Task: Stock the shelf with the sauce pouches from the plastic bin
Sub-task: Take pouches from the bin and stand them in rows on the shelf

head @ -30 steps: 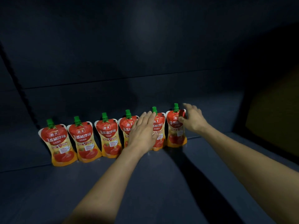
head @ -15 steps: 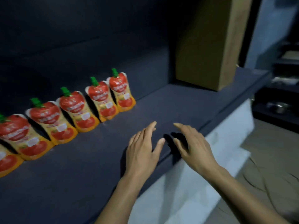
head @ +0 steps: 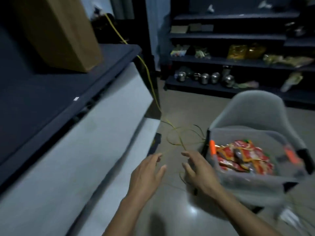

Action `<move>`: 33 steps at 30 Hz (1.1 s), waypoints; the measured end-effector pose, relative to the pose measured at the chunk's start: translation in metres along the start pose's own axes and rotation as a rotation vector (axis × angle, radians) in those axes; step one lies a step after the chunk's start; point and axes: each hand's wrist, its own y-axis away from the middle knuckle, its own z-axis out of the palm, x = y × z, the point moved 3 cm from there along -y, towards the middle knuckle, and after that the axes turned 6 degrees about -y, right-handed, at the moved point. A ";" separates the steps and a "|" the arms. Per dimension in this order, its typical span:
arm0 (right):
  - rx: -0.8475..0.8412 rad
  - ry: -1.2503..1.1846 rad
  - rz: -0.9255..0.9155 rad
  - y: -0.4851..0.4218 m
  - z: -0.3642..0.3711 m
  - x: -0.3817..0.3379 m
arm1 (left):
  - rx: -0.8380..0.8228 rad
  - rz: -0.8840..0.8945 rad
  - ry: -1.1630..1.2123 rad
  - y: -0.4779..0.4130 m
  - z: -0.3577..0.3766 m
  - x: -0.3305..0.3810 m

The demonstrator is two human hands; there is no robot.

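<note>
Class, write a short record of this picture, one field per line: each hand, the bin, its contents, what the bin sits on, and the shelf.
left hand: open, fingers spread, holding nothing, above the floor
right hand: open, empty, beside the bin's near-left corner
plastic bin: translucent, no lid on it
sauce pouches: red, heaped loosely inside the bin
chair: grey; the bin appears to rest on its seat
shelf: dark surface at left, bearing a cardboard box
</note>
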 end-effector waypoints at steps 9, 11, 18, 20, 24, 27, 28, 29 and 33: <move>0.086 -0.138 0.435 0.015 -0.132 0.217 | -0.368 0.029 0.212 -0.067 0.166 0.168; 0.103 -0.202 0.524 0.008 -0.144 0.248 | -0.432 0.016 0.253 -0.088 0.192 0.186; 0.295 -0.569 0.944 -0.024 -0.152 0.342 | -0.584 -0.067 0.333 -0.188 0.270 0.213; 0.392 -0.658 1.070 -0.034 -0.154 0.366 | -0.590 -0.094 0.325 -0.219 0.297 0.212; 0.528 -0.852 1.257 -0.054 -0.152 0.410 | -0.633 -0.146 0.265 -0.266 0.347 0.210; 0.596 -1.045 1.339 -0.068 -0.146 0.431 | -0.665 -0.172 0.201 -0.288 0.384 0.202; 0.620 -1.092 1.352 -0.072 -0.142 0.439 | -0.691 -0.174 0.187 -0.293 0.395 0.200; 0.655 -1.121 1.364 -0.076 -0.139 0.447 | -0.711 -0.158 0.161 -0.297 0.407 0.198; 0.728 -1.097 1.424 -0.088 -0.132 0.475 | -0.696 -0.041 0.016 -0.316 0.430 0.198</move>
